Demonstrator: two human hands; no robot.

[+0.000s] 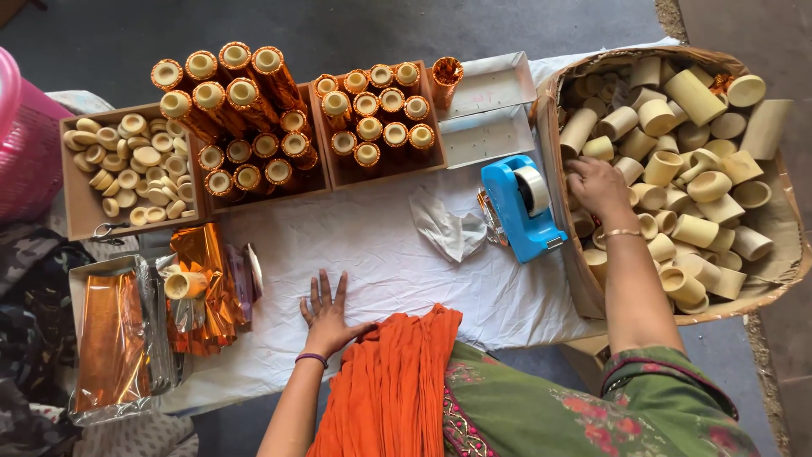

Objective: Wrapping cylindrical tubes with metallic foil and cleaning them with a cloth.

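Left hand [326,309] lies flat, fingers spread, palm down on the white cloth [381,254] covering the work surface, holding nothing, and over on the other side the right hand [597,186] is down in the big cardboard box of plain cream cylindrical tubes [694,161], fingers curled onto the pile near the box's left wall; whether it has actually gripped a tube I cannot tell. Just beside that box stands the blue plastic tape dispenser [518,207], with a crumpled white rag [448,227] lying close to its left. Along the far edge sit open boxes of tubes wrapped in shiny orange foil [254,110], and a box of short cream rings [139,169] at the far left. Near the left hand, loose sheets of orange foil [207,288] are heaped with one cream tube [186,284] lying on them
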